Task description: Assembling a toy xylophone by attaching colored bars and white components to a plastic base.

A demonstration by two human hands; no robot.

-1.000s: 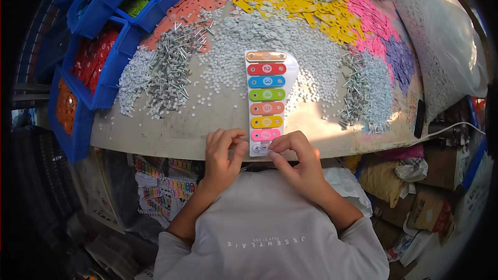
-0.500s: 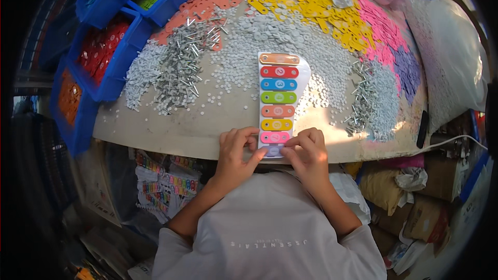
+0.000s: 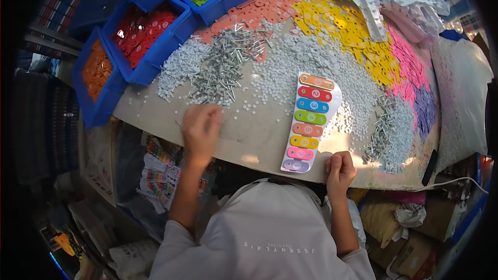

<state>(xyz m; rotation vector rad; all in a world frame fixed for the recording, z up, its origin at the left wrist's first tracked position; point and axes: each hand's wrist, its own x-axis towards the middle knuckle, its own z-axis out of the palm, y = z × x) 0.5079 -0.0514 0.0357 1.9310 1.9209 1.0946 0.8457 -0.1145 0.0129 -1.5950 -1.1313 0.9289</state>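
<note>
On the tabletop [image 3: 244,146], the toy xylophone [image 3: 307,128] lies between the left hand [image 3: 201,129], its grip too blurry to tell, and the curled-up right hand [image 3: 340,172]. Laying bars [image 3: 311,117] looks done; pins [image 3: 223,62] seem needed next.

Eight coloured bars [image 3: 310,117]; one white base [image 3: 333,98]; four filled blue bins [image 3: 162,59].

Bright light pools on the counter [image 3: 249,145] right of the toy xylophone [image 3: 310,117], bleaching the white discs [image 3: 341,123]; glare flecks the red plates [image 3: 142,30]. Underneath, it is dim. The left hand [image 3: 201,128] looks slightly blurred; fisheye distortion bows the counter's edge, and darkness swallows the corners.
</note>
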